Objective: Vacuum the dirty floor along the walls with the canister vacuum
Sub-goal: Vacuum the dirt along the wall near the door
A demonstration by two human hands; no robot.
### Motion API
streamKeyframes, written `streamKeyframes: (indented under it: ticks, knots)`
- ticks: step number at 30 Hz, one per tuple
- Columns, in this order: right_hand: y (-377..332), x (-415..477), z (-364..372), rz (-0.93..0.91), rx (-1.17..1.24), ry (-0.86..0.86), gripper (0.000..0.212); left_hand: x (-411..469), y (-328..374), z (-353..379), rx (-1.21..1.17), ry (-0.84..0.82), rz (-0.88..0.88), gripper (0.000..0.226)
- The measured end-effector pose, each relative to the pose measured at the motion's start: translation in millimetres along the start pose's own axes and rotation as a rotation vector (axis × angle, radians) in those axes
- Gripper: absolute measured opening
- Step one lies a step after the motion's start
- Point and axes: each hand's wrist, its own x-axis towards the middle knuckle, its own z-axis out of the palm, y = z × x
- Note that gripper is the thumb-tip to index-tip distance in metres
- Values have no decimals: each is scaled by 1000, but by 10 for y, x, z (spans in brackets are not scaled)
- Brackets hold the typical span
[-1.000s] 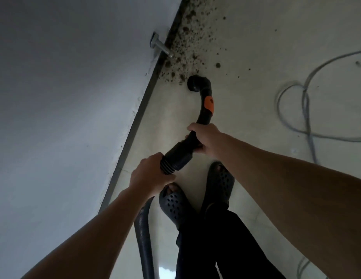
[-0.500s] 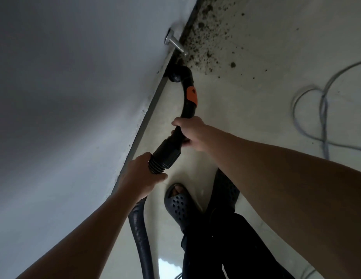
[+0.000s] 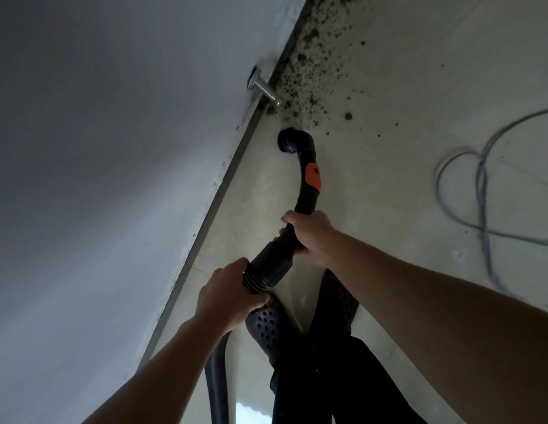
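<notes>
Head view: left hand point(image 3: 226, 296) grips the hose cuff point(image 3: 268, 269), right hand point(image 3: 309, 234) the curved handle point(image 3: 307, 198); the nozzle point(image 3: 289, 142) has pulled back from the doorstop point(image 3: 265, 90), leaving dirt point(image 3: 312, 71) beyond it uncleaned.

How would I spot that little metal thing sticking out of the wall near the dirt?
Follow the pale grey wall down to its dark baseboard strip. Just above it, beside the scattered brown dirt, a short silver metal peg juts out. It alone is shiny; the black vacuum nozzle nearby is matte.
</notes>
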Motion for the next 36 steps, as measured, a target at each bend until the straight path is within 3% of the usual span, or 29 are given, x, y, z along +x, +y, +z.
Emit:
streamKeyframes:
  ticks: [6,15,24,36]
  knots:
    - [-134,81,-194,-21,34,72,32,126,264,-17,21,-14,56,33]
    - [-683,181,188,-72,-36,-34,32,432,157,-374,-62,82,49,35]
    - [-293,53,194,-34,-125,-15,29,118,14,-84,-52,7,-7,36]
    - [172,-174,-1003,150,215,177,13,-45,765,187,127,-186,200,27]
